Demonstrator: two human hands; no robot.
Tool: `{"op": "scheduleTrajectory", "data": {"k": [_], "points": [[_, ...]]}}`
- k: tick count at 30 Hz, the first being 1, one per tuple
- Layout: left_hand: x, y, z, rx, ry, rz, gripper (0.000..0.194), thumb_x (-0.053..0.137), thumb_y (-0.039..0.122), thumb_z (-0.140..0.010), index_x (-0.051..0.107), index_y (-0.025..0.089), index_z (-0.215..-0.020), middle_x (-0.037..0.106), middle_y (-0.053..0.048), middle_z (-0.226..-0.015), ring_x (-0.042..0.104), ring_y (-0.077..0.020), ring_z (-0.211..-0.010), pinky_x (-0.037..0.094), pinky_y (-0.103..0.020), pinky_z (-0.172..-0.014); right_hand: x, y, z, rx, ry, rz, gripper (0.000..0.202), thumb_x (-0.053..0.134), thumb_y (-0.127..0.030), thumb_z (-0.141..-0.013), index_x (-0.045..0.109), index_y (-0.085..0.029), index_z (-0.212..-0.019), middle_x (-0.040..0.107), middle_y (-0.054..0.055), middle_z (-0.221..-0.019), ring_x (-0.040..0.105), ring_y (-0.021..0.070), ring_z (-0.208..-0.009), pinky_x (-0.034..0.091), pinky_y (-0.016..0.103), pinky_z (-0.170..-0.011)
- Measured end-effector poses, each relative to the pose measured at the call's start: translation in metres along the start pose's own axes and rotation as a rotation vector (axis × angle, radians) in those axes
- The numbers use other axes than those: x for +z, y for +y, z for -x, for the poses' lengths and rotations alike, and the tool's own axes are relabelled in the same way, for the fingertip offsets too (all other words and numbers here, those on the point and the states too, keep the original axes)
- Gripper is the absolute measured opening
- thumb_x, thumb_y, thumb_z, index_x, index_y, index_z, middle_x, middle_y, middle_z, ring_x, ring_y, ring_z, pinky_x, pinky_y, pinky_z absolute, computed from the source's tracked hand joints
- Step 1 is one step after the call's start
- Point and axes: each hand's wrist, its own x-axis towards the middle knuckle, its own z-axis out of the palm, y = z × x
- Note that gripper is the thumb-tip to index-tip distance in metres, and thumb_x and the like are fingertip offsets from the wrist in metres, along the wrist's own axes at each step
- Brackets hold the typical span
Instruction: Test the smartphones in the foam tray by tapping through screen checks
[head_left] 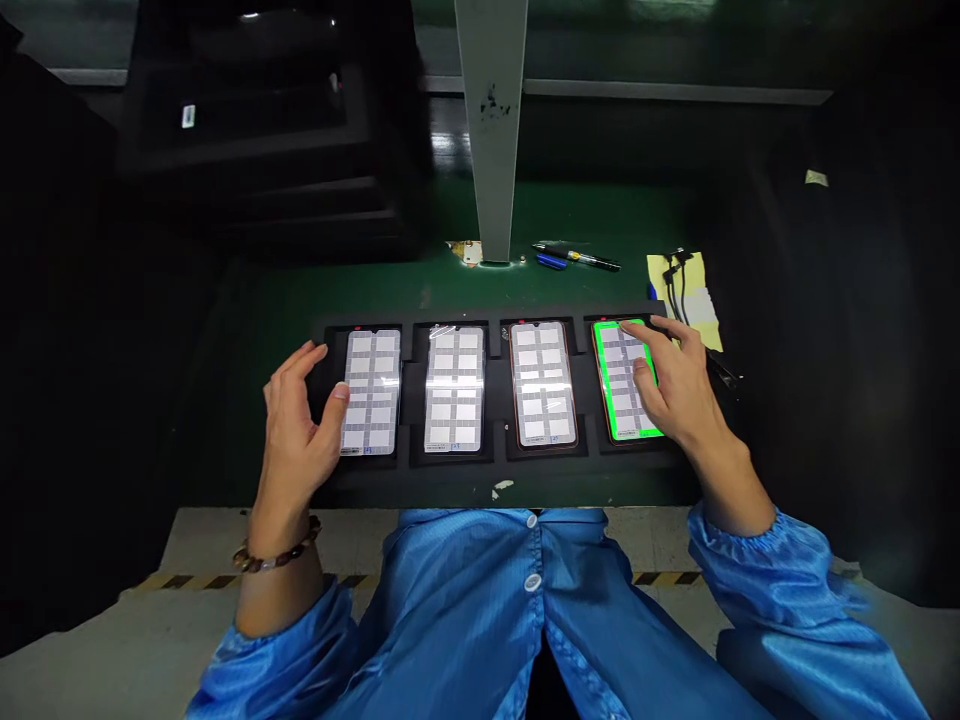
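Four phones lie in a row in a black tray (pixel 450 468), their screens lit with a grid pattern. My left hand (pixel 302 425) rests at the tray's left end, thumb on the left edge of the leftmost phone (pixel 373 390), fingers apart and holding nothing. The second phone (pixel 454 390) and the third phone (pixel 543 385) are untouched. Over the right side of the rightmost phone (pixel 621 395), which shows a bright green border, is my right hand (pixel 675 385). Its index finger reaches the top of the screen, its thumb is bent over the screen, and its fingers are spread.
Behind the tray, a black pen (pixel 592 260) and a blue cap (pixel 551 262) lie near a grey post (pixel 495 130). Black cables (pixel 675 280) lie on yellow paper (pixel 694 270) at the right. A dark box (pixel 262 150) stands at the back left.
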Motion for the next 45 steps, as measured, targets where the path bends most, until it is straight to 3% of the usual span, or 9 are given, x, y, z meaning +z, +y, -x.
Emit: {"op": "scheduleTrajectory", "data": {"k": [6,15,19,22,29,36,41,45], "points": [[0.0,-0.002,0.0,0.008,0.005,-0.001,0.058,0.057,0.05,-0.11,0.052,0.022,-0.161,0.052,-0.019,-0.168,0.045,-0.0346,-0.161,0.033,-0.059,-0.135,-0.005,-0.003,0.015,-0.007,-0.033,-0.004,0.055,0.045,-0.025,-0.105,0.058,-0.025,-0.159,0.071,0.014,-0.146,0.055,0.0394,-0.147,0.045,0.064,-0.119],[0.001,-0.006,-0.003,0.028,0.003,-0.017,0.062,0.057,0.053,-0.107,0.052,0.025,-0.162,0.052,-0.019,-0.168,0.046,-0.0386,-0.16,0.035,-0.065,-0.133,-0.017,-0.013,0.109,-0.021,-0.029,-0.074,0.067,0.051,-0.019,-0.103,0.047,-0.035,-0.168,0.072,0.008,-0.146,0.061,0.0346,-0.141,0.05,0.057,-0.112],[0.001,-0.006,-0.006,0.039,-0.005,-0.033,0.063,0.057,0.054,-0.107,0.053,0.024,-0.161,0.052,-0.021,-0.167,0.045,-0.0418,-0.16,0.034,-0.069,-0.131,-0.017,-0.013,0.136,-0.045,0.005,-0.112,0.07,0.052,-0.017,-0.101,0.046,-0.037,-0.169,0.074,0.006,-0.143,0.063,0.0335,-0.139,0.052,0.055,-0.111],[0.001,-0.005,-0.006,0.028,-0.009,-0.032,0.062,0.058,0.054,-0.107,0.053,0.025,-0.161,0.052,-0.02,-0.168,0.045,-0.0413,-0.16,0.035,-0.069,-0.131,-0.016,-0.015,0.135,-0.039,0.017,-0.125,0.07,0.052,-0.016,-0.101,0.047,-0.035,-0.168,0.075,0.007,-0.141,0.063,0.034,-0.139,0.051,0.056,-0.111],[0.0,0.001,-0.002,-0.019,-0.003,-0.038,0.066,0.056,0.056,-0.107,0.05,0.02,-0.162,0.051,-0.02,-0.168,0.045,-0.0383,-0.159,0.037,-0.062,-0.132,-0.01,-0.03,0.103,-0.049,-0.018,-0.095,0.07,0.049,-0.014,-0.103,0.047,-0.035,-0.169,0.072,0.009,-0.143,0.06,0.0329,-0.144,0.048,0.054,-0.113],[0.0,0.0,-0.002,-0.029,-0.025,-0.03,0.064,0.054,0.057,-0.109,0.05,0.022,-0.162,0.049,-0.02,-0.169,0.044,-0.039,-0.16,0.036,-0.062,-0.133,-0.017,-0.017,0.114,0.098,0.113,-0.021,0.06,0.05,-0.015,-0.104,0.057,-0.035,-0.16,0.076,0.006,-0.137,0.061,0.0352,-0.141,0.046,0.056,-0.112],[-0.001,0.002,-0.004,-0.014,-0.028,-0.031,0.064,0.054,0.057,-0.109,0.05,0.021,-0.162,0.049,-0.022,-0.169,0.043,-0.0399,-0.161,0.034,-0.064,-0.134,-0.006,-0.036,0.097,0.039,0.029,-0.061,0.066,0.049,-0.017,-0.105,0.048,-0.036,-0.168,0.072,0.007,-0.144,0.058,0.0341,-0.145,0.047,0.055,-0.113],[-0.001,0.0,-0.003,-0.017,-0.023,-0.017,0.063,0.053,0.057,-0.109,0.051,0.021,-0.161,0.05,-0.021,-0.169,0.044,-0.0387,-0.16,0.034,-0.062,-0.134,-0.004,-0.033,0.084,0.113,0.03,-0.036,0.061,0.047,-0.019,-0.107,0.05,-0.034,-0.166,0.071,0.009,-0.148,0.055,0.0359,-0.148,0.046,0.057,-0.114]]}}
